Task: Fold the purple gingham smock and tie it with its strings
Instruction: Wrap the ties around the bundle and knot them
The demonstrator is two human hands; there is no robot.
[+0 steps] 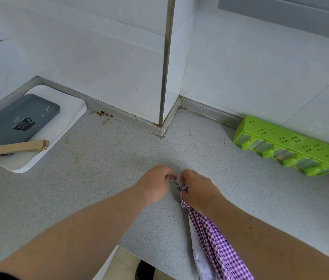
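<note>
Smock (218,239) in right hand (198,190); left hand (156,182) pinching string (173,181).

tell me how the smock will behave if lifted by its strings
Likely floppy: the smock drapes limp off the counter edge. Probably light, being thin cloth. The thin string pinched between the left hand and right hand may slip.

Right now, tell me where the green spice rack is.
In the head view the green spice rack sits on the speckled counter at the far right, against the white wall, beyond the right hand.
</note>
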